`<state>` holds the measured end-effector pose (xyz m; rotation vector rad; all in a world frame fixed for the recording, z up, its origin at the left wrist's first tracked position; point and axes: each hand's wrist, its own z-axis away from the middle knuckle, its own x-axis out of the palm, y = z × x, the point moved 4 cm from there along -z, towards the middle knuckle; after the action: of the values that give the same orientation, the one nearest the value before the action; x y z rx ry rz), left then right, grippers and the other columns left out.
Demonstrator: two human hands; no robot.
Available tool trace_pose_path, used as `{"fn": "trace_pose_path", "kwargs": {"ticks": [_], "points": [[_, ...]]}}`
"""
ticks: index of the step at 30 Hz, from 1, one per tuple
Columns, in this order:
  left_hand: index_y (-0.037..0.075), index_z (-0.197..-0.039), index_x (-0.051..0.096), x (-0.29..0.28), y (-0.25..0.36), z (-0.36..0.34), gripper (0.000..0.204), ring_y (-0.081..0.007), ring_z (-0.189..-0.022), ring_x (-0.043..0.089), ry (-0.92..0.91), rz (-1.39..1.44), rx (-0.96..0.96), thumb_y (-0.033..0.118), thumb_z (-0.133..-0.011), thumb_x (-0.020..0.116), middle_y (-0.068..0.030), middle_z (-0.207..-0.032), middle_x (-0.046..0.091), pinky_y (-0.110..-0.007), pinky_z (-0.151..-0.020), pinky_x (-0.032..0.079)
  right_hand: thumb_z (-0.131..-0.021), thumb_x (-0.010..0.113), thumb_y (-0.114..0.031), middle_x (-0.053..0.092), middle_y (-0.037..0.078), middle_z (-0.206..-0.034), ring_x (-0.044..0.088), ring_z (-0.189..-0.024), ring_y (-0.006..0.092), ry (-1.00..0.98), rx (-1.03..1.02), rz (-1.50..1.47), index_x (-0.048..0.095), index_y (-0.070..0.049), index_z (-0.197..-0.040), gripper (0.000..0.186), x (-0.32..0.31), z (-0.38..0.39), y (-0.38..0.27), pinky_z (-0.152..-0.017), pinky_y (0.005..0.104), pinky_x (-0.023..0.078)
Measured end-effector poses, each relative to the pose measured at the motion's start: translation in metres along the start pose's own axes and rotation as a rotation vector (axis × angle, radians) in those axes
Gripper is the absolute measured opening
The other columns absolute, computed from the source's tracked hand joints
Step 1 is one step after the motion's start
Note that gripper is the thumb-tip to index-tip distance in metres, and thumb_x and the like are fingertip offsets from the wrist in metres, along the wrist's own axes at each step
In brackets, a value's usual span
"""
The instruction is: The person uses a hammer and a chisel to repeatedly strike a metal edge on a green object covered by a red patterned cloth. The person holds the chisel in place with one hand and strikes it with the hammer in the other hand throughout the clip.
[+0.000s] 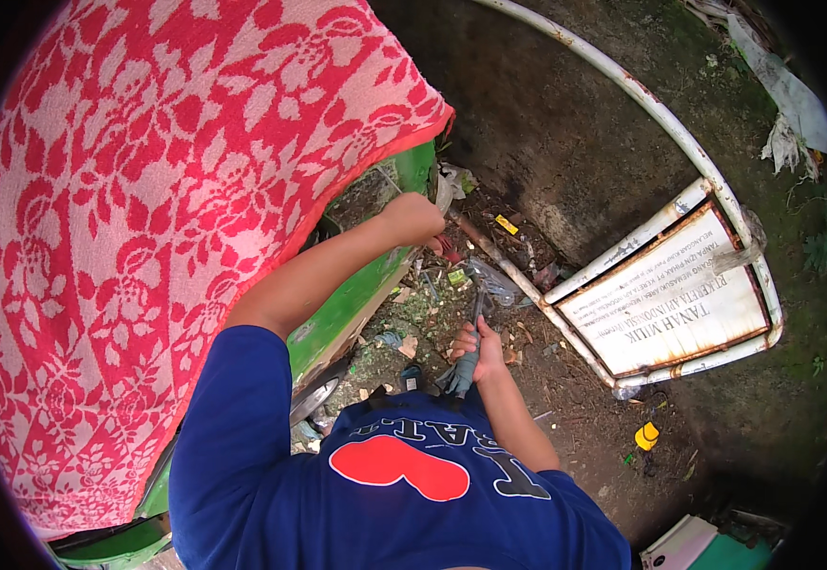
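My left hand (413, 220) is closed in a fist beside the green metal body panel (352, 309). It grips what looks like a screwdriver: a red handle end (449, 249) sticks out on one side and a thin shaft (391, 180) on the other, toward an opening in the panel. The shaft's tip is hard to make out. My right hand (488, 353) is lower and to the right, wrapped round the grip of a hammer (478, 306). Its shaft points away from me, and its head is blurred against the littered ground.
A red and pink floral blanket (176, 190) covers the green body at left. On the right lies a rusty white tubular frame (613, 71) with a white sign panel (670, 294). Debris litters the soil, including a yellow piece (646, 436). A wall stands behind.
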<state>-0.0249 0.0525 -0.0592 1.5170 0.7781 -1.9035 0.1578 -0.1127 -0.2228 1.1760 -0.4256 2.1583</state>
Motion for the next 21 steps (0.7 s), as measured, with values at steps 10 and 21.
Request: {"fn": "trace_pose_path", "kwargs": {"ticks": [10, 21], "points": [[0.009, -0.073, 0.071, -0.002, -0.003, -0.002, 0.051, -0.0322, -0.068, 0.067, 0.059, 0.001, 0.007, 0.06, -0.071, 0.069, -0.0098, -0.067, 0.065, -0.044, -0.058, 0.051, -0.101, 0.037, -0.053, 0.037, -0.006, -0.059, 0.038, -0.048, 0.0089, -0.038, 0.041, 0.059, 0.048, -0.017, -0.078, 0.044, 0.023, 0.004, 0.003, -0.053, 0.0293, 0.039], [0.011, -0.076, 0.07, -0.014, 0.001, 0.004, 0.05, -0.0298, -0.07, 0.067, 0.097, 0.05, 0.03, 0.061, -0.073, 0.068, -0.0064, -0.071, 0.065, -0.043, -0.058, 0.051, -0.099, 0.041, -0.057, 0.036, -0.005, -0.057, 0.039, -0.046, 0.0104, 0.003, -0.014, 0.204, 0.046, -0.017, -0.078, 0.046, 0.023, 0.019, 0.004, -0.049, 0.0325, 0.04]]}}
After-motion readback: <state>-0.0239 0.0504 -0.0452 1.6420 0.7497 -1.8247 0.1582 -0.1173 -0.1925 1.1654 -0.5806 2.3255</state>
